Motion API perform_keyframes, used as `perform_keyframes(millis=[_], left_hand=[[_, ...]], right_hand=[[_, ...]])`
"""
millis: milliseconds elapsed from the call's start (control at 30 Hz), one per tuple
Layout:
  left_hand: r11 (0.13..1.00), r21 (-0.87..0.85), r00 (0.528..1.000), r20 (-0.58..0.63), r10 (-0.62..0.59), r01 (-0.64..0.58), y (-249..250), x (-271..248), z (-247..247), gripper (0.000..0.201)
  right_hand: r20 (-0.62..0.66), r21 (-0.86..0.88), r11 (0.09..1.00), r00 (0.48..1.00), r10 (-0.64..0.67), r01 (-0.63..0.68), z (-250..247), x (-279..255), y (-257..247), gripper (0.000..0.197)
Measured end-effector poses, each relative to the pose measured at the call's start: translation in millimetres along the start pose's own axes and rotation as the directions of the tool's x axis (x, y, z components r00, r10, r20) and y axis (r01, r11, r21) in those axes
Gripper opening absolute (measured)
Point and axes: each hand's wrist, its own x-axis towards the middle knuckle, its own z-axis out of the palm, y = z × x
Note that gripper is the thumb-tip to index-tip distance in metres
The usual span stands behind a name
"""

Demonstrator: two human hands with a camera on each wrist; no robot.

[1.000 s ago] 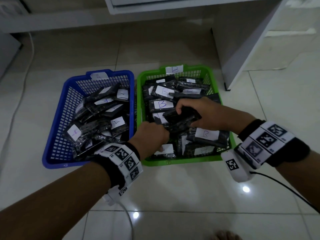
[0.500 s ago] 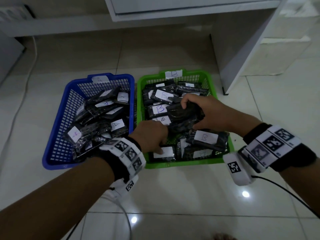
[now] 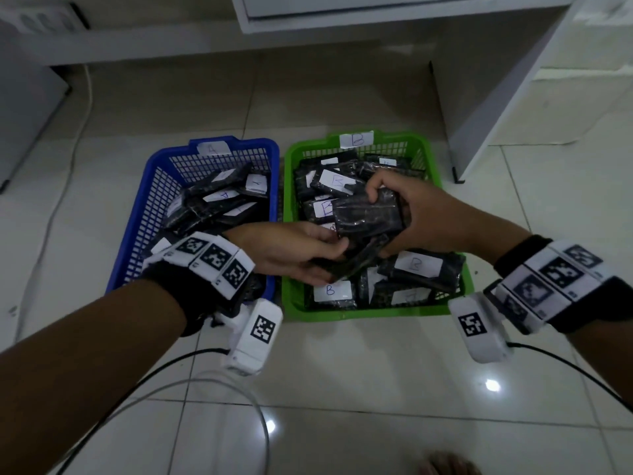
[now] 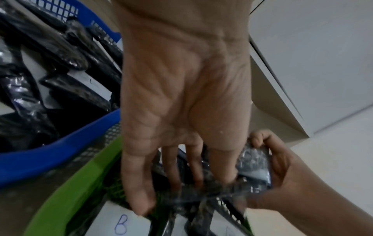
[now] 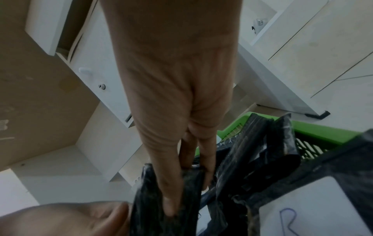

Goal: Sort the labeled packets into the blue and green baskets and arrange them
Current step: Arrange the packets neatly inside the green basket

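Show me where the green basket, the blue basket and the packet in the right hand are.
green basket (image 3: 376, 311), head view, on its bare near rim.
blue basket (image 3: 137, 214), head view, on its left mesh wall.
held packet (image 3: 368, 217), head view, on its dark flat face.

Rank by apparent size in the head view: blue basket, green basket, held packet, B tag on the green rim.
1. Blue basket and green basket: look alike, so unranked.
2. Held packet, gripped by the right hand.
3. B tag, smallest.
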Motion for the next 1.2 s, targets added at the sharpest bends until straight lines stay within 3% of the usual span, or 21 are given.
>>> perform_keyframes(millis=[67, 200, 333, 400, 467, 533, 667, 833, 967, 1067, 1133, 1200], left_hand=[[0.987, 0.16, 0.999, 0.028, 0.028, -0.032, -3.1, 2.2, 6.9, 0.034], [0.985, 0.155, 0.995, 0.073, 0.067, -0.077, -2.9, 4.3, 10.6, 0.036], [0.93, 0.354, 0.993, -0.032, 0.115, -0.096, 3.4, 1.0, -0.9, 0.044], [0.845, 0.527, 0.974, -0.133, 0.181, -0.085, 2.8, 2.2, -6.4, 0.053], [0.77, 0.631, 0.946, -0.19, 0.264, -0.088, 0.1, 5.1, -8.9, 0.058], [0.68, 0.724, 0.921, -0.179, 0.346, -0.115, -3.0, 8.3, -8.0, 0.048], [0.575, 0.806, 0.907, -0.129, 0.402, -0.141, -4.6, 16.9, -1.2, 0.032], [0.514, 0.851, 0.915, -0.116, 0.387, -0.109, -6.2, 26.4, -0.8, 0.024], [0.583, 0.801, 0.868, -0.186, 0.46, -0.137, -7.1, 25.1, -10.1, 0.02], [0.65, 0.745, 0.79, -0.304, 0.532, -0.151, -5.0, 25.7, -17.8, 0.019], [0.682, 0.714, 0.767, -0.347, 0.54, -0.158, -2.0, 27.7, -20.9, 0.022], [0.706, 0.689, 0.756, -0.37, 0.539, -0.166, 1.2, 29.1, -21.7, 0.025]], right_hand=[[-0.037, 0.042, 0.999, 0.999, -0.009, 0.011, 2.6, -0.9, -0.1, 0.07], [-0.093, 0.071, 0.997, 0.996, 0.015, -0.008, 3.3, -0.8, 0.3, 0.077], [-0.028, 0.151, 0.983, 0.993, 0.11, -0.105, -3.7, -4.5, 9.6, 0.081], [-0.035, 0.162, 0.976, 0.988, 0.151, -0.144, -7.3, -6.1, 12.7, 0.07], [-0.079, 0.167, 0.97, 0.979, 0.19, -0.175, -9.4, -5.2, 14.3, 0.043], [-0.126, 0.111, 0.975, 0.971, 0.205, -0.191, -10.3, -2.8, 17.1, 0.023], [-0.1, 0.026, 0.979, 0.974, 0.203, -0.202, -11.4, -0.6, 22.5, 0.039], [-0.2, -0.095, 0.977, 0.965, 0.17, -0.192, -12.7, 1.5, 28.1, 0.022], [-0.272, -0.181, 0.965, 0.953, 0.134, -0.188, -19.5, -0.3, 31.1, 0.02], [-0.33, -0.105, 0.977, 0.933, 0.144, -0.188, -23.4, 0.4, 33.9, 0.023], [-0.331, -0.025, 0.979, 0.926, 0.181, -0.201, -27.4, 1.9, 34.7, 0.03], [-0.319, -0.059, 0.971, 0.926, 0.2, -0.23, -28.1, 2.7, 37.5, 0.04]])
